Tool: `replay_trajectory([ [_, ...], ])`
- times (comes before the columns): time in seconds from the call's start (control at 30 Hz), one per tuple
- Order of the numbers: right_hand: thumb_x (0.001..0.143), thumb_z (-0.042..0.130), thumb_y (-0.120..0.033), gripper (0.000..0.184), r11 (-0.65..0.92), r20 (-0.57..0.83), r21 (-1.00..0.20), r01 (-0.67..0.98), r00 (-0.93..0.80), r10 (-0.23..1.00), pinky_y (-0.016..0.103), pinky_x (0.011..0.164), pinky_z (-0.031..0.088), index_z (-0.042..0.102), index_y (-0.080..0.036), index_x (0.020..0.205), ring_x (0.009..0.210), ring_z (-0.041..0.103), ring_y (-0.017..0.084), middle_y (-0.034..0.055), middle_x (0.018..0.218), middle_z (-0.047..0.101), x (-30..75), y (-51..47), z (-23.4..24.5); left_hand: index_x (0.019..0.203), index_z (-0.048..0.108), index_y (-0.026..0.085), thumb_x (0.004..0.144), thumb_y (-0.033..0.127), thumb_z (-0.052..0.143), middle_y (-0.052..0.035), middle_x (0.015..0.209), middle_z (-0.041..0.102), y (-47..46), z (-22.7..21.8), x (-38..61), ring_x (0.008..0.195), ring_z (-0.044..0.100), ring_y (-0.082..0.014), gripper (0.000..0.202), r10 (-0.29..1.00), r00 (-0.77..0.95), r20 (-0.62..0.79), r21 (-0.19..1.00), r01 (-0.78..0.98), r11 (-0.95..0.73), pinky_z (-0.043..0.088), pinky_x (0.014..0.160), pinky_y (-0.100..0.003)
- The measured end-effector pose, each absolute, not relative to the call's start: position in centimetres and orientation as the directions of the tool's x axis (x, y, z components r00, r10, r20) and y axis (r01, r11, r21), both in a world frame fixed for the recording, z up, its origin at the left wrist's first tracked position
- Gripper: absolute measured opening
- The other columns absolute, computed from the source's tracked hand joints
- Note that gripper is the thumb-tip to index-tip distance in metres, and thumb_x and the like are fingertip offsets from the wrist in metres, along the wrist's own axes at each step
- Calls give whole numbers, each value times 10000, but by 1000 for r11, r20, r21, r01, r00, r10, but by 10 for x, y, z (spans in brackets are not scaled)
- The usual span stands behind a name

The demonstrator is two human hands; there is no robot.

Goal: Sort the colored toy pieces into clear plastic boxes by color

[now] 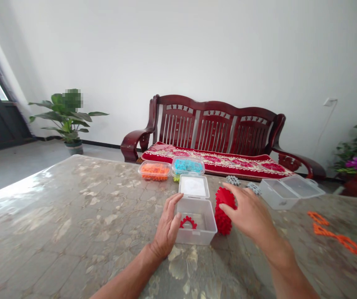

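Note:
A clear plastic box [196, 238] sits in front of me with its lid [193, 186] folded back. Inside it lies one red toothed ring piece [188, 220], partly hidden by my left thumb. My left hand [166, 228] grips the box's left side, with the thumb near the front corner and the fingers along the wall. Just right of the box stands a bundle of red toothed pieces [223, 222], pressed together in a row. My right hand [247, 209] is on this bundle, thumb against its near face and fingers over its upper right side.
Behind the box are containers of orange pieces [155, 170] and blue pieces [188, 166]. Grey pieces [233, 180] and an open clear box [279, 199] stand at the right. Orange linked pieces [337, 236] lie on the table [72, 224]. A wooden bench [218, 128] stands beyond.

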State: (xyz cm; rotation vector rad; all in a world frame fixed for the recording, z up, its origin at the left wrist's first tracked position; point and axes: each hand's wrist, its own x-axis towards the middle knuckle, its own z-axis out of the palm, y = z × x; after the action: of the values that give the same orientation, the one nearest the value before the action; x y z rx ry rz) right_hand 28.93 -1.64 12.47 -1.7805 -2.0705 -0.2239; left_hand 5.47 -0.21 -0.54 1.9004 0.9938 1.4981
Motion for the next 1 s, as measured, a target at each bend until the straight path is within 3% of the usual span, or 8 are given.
replay_trajectory([
  [0.2,802,609,-179,565,432,269,-248,867,-367,890,392,999,415,557,-251,1360,1149,553,248,66,1263,658,261,-17,118,1437,393,237,1017,385,317,-110,1445,409,-2,-4,54,1358,379,-279,451,793,130,595,759,233,-608,280,1159,-483],
  [0.37,787,609,-168,593,479,189,-205,854,-446,875,440,996,390,553,-253,1372,1166,529,269,88,1247,664,255,-15,114,1431,397,236,1017,387,312,-108,1442,408,-2,-3,55,1360,375,-273,448,795,127,594,760,235,-606,276,1159,-472],
  [0.47,769,605,-145,579,480,218,-190,857,-440,871,438,982,399,588,-268,1334,1189,515,273,82,1274,656,264,-14,115,1429,398,236,1018,385,312,-107,1446,405,-2,-3,55,1364,372,-269,446,796,128,591,762,235,-603,273,1162,-467],
  [0.6,797,551,-119,487,442,318,-196,875,-370,873,437,998,409,650,-280,1247,1176,539,257,52,1244,682,280,-9,119,1431,399,233,1016,385,317,-108,1455,399,-2,-4,55,1374,363,-271,450,801,126,585,768,230,-597,263,1171,-469],
  [0.73,844,541,-211,382,337,358,-213,917,-247,900,431,993,443,681,-250,1197,1135,584,261,61,1204,705,299,-6,126,1429,401,229,1015,385,315,-115,1457,398,-1,-5,55,1377,363,-271,450,804,130,581,770,234,-594,266,1171,-484],
  [1.0,808,615,-401,570,125,220,-160,979,-88,972,445,967,456,584,-218,1346,1135,602,301,97,1306,653,320,-11,131,1420,423,234,1015,379,319,-119,1455,408,-1,-3,54,1376,370,-277,443,802,136,582,768,235,-597,277,1168,-504],
])
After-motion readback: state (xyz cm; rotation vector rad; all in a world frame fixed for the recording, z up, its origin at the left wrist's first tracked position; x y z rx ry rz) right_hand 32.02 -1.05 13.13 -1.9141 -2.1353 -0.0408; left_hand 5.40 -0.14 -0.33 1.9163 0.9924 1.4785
